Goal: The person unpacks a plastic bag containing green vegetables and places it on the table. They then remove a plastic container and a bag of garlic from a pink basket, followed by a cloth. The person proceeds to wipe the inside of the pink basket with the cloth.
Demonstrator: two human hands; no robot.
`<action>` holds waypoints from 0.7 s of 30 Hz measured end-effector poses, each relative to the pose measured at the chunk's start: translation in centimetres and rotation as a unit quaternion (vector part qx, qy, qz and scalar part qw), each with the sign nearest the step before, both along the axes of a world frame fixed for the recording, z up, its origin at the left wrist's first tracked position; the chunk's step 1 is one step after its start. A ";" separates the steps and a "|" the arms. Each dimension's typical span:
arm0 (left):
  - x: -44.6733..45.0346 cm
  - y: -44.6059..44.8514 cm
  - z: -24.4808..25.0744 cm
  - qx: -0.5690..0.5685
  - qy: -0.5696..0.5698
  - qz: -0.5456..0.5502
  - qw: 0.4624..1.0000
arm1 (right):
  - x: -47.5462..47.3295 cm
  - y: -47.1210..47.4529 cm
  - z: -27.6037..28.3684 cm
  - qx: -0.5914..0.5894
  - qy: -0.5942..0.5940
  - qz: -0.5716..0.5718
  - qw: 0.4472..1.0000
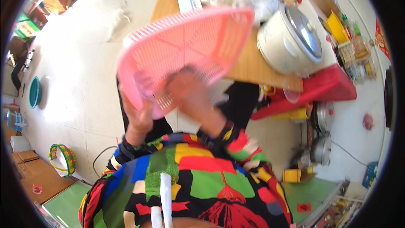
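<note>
A pink plastic mesh basket [186, 41] is held tilted in front of me, its open side facing me and its far rim over the edge of a wooden table. My left hand [137, 115] grips its near left corner, thumb inside the rim and fingers behind the wall. My right hand [186, 85] is in the lower part of the basket, blurred by motion; its fingers point into the basket, and whether it holds anything cannot be made out.
The wooden table [246, 66] bears a white rice cooker [289, 41] with a metal lid, clear plastic bags [253, 0] and a blue and white packet [189, 0]. A red cloth [335, 84] hangs at its side. On the floor are a teal basin [35, 92] and a woven basket [63, 160].
</note>
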State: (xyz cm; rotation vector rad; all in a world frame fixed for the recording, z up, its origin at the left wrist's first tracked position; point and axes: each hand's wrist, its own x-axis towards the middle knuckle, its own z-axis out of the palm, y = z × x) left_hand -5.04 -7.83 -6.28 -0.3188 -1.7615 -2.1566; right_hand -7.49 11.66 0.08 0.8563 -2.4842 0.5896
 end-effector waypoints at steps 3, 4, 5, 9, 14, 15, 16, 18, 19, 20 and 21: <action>-0.4 -0.7 0.8 -0.103 -0.005 0.026 0.994 | 1.2 -2.6 -0.6 -0.117 -0.031 0.102 0.987; -0.1 -0.9 1.5 -0.024 0.009 -0.012 1.000 | 0.3 -1.6 -0.8 -0.111 -0.004 0.069 0.991; -0.1 -1.7 2.3 -0.065 0.013 -0.002 0.998 | -0.9 0.0 -0.8 -0.120 0.067 0.060 0.989; -0.5 -2.2 4.8 -0.015 -0.015 -0.030 0.999 | -2.9 4.2 -1.0 -0.036 0.033 -0.091 0.995; -1.1 -1.7 4.9 -0.068 0.018 0.005 0.997 | 0.7 -0.9 -2.0 0.005 -0.008 0.057 0.998; -1.3 -2.4 5.0 -0.071 0.028 0.002 0.997 | 1.3 -1.5 -1.8 -0.003 0.020 0.126 0.992; -1.0 -3.1 5.2 -0.039 0.009 0.007 0.999 | 1.2 -1.2 -1.3 -0.046 0.015 0.089 0.995; -1.0 -4.7 5.7 0.028 -0.045 -0.002 0.999 | 0.4 0.8 -0.3 -0.073 0.091 0.009 0.993; -1.2 -5.6 6.0 0.069 -0.024 -0.024 0.997 | -0.3 2.6 0.4 -0.050 0.063 -0.021 0.997; -1.3 -6.3 6.4 0.065 -0.029 -0.023 0.997 | -0.3 3.5 0.6 -0.013 0.008 -0.032 0.999; -1.6 -6.7 6.7 0.067 -0.050 -0.023 0.996 | -0.3 4.5 0.9 -0.032 0.020 -0.032 0.999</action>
